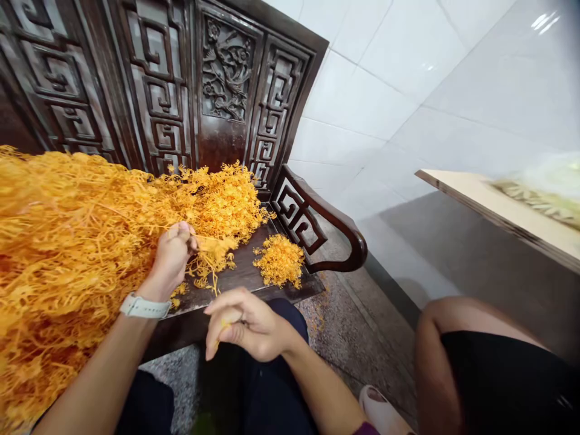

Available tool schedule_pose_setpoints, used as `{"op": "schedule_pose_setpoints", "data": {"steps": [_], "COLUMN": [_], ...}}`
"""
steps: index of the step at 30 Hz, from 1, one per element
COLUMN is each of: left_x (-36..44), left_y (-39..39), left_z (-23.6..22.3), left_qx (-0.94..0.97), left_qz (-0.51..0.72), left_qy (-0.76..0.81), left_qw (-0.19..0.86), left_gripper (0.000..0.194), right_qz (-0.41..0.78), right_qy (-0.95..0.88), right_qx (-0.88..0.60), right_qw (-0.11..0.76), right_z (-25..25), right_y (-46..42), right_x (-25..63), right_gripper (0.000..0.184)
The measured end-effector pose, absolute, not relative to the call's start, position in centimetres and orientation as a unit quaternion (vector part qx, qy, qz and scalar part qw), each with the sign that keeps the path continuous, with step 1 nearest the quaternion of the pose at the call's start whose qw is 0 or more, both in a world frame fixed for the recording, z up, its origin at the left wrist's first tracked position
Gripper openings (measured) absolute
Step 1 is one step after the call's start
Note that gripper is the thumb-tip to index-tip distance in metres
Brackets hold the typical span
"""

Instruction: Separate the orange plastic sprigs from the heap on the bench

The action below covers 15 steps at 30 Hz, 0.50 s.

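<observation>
A large heap of orange, thin-branched artificial-looking sprigs [90,229] covers most of a dark wooden bench seat. My left hand [174,251], with a pale watch band on its wrist, is closed at the heap's front edge. Its fingers pinch an orange sprig [211,251] whose branches spread to the right. Over my knee, just in front of the seat edge, my right hand [247,326] has its fingers curled and its thumb pressed in. A small yellow-orange piece [225,324] shows between them, mostly hidden. A smaller orange pile [280,260] lies apart on the seat's right end.
A carved backrest [226,72] rises behind the heap, and a curved armrest [348,241] closes the right end. At the right, a light board [489,199] holds pale items. Below it is another person's bent leg [439,362]. Orange bits lie on the floor [344,320].
</observation>
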<state>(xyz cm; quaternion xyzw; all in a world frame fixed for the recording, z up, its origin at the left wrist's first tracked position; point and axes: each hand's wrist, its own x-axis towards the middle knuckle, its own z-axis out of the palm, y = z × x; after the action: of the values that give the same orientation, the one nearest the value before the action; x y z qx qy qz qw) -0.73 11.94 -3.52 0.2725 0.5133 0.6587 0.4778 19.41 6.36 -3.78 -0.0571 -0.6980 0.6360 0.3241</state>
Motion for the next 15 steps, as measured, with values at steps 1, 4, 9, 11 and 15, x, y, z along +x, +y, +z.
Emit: {"op": "schedule_pose_setpoints", "data": {"steps": [1,4,9,11,15], "left_x": [-1.7,-3.4,-3.5,-3.3,-2.9], "left_y": [11.9,11.2,10.8,11.0,11.1], "left_z": [-3.3,-3.1,-4.1,-4.6,-4.6], "left_qx": [0.304,0.447,0.616,0.628,0.623], "left_qz": [0.637,0.520,0.354,0.367,0.424], "left_qy": [0.517,0.588,0.671,0.646,0.576], "left_qw": [0.484,0.428,0.213,0.233,0.316], "left_gripper": [0.024,0.031,0.038,0.039,0.043], "right_qz": [0.635,0.535,0.370,0.345,0.297], "right_qy": [-0.674,-0.560,-0.480,-0.466,-0.461], "right_qx": [-0.082,-0.258,-0.495,-0.529,-0.586], "right_qw": [0.367,0.578,0.623,0.619,0.597], "right_z": [-3.7,-4.5,-8.7,-10.6,-12.8], "right_y": [6.6,10.2,18.4,19.9,20.3], "right_x": [19.5,20.4,24.9,26.6,28.4], "right_gripper": [0.025,0.017,0.027,0.022,0.014]}}
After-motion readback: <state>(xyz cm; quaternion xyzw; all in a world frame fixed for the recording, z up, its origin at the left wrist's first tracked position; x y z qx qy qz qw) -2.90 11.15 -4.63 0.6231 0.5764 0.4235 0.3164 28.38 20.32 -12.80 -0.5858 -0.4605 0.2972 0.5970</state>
